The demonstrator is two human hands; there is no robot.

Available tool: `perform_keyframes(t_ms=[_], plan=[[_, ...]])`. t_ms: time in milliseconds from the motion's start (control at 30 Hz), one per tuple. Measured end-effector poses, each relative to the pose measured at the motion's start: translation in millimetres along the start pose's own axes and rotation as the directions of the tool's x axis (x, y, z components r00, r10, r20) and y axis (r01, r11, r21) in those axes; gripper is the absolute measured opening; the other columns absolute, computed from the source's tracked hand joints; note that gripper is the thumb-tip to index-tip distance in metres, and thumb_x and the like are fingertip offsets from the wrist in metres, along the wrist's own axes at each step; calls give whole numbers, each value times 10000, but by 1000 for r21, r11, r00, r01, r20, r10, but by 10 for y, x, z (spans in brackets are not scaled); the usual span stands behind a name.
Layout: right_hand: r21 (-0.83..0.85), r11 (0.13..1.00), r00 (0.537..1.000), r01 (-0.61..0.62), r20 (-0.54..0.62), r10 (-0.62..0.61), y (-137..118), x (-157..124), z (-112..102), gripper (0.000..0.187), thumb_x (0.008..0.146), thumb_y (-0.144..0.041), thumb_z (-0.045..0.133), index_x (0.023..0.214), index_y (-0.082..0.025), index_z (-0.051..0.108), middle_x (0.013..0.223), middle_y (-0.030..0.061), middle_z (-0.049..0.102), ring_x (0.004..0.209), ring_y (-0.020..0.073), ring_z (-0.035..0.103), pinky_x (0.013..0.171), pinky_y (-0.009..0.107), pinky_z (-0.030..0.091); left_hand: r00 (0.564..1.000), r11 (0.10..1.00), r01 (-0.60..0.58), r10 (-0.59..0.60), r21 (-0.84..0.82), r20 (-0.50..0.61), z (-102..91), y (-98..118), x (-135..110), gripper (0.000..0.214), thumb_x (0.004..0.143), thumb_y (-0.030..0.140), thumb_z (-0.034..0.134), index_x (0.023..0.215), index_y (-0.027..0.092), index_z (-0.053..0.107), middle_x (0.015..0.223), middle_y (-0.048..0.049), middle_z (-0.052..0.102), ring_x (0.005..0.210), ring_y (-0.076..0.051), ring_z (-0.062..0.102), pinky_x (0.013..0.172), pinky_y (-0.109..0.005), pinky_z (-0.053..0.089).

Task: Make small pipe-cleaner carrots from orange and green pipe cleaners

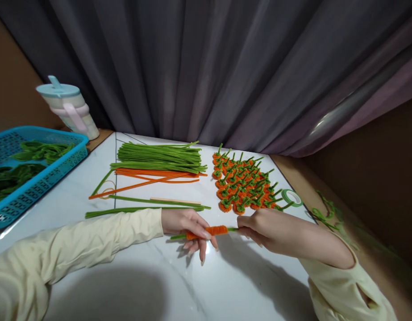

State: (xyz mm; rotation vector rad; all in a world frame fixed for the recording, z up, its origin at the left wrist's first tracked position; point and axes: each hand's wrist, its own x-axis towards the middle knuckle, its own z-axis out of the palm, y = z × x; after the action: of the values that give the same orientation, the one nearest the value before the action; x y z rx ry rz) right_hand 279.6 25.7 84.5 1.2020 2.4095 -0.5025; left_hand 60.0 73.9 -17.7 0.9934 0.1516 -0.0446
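Note:
Both hands hold one small carrot made of pipe cleaner [216, 230], an orange coil wound on a green stem, just above the white table [152, 276]. My left hand [189, 227] pinches its left end, fingers curled down. My right hand [259, 229] grips the green stem at the right end. A pile of several finished orange and green carrots [242, 185] lies just beyond the hands.
Green pipe cleaners [160, 157] and orange ones [152, 176] lie in bundles at the back. A thin wooden stick [175, 201] lies among loose green stems. A roll of green tape [292, 197] sits right, a blue basket [41, 169] with green pieces left, a lidded cup [70, 107] behind it.

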Motion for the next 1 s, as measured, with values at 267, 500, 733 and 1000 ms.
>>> perform_keyframes(t_ms=[267, 500, 733, 1000], plan=[[59, 997, 999, 46, -18, -45, 12, 23, -15, 175, 857, -139, 455, 826, -155, 626, 642, 42, 594, 543, 113, 530, 482, 194, 293, 991, 991, 103, -95, -81, 92, -51, -57, 39, 537, 903, 481, 307, 1050, 64, 611, 654, -91, 637, 458, -131, 500, 388, -235, 386], [37, 998, 998, 52, -48, -50, -21, 91, 16, 166, 865, -157, 459, 812, -163, 616, 636, 39, 603, 537, 113, 513, 486, 201, 277, 990, 968, 140, -131, -206, 58, -16, -61, 26, 349, 886, 385, 419, 928, 98, 613, 530, 35, 347, 389, -71, 250, 343, -196, 311], [3, 1000, 996, 25, -87, -24, -49, 157, 48, 141, 843, -136, 484, 783, -160, 608, 620, 30, 592, 501, 100, 477, 465, 206, 240, 987, 944, 159, -161, -288, 18, 12, -75, 6, 278, 852, 387, 496, 881, 125, 587, 566, 42, 302, 430, -60, 227, 364, -157, 277], [18, 997, 991, 80, -110, -78, -106, 197, 59, 129, 861, -156, 490, 797, -177, 600, 607, 14, 583, 497, 101, 474, 458, 207, 247, 992, 966, 128, -120, -224, 50, 5, -85, 44, 374, 876, 447, 401, 881, 120, 582, 586, 10, 395, 399, -69, 294, 313, -169, 270]])
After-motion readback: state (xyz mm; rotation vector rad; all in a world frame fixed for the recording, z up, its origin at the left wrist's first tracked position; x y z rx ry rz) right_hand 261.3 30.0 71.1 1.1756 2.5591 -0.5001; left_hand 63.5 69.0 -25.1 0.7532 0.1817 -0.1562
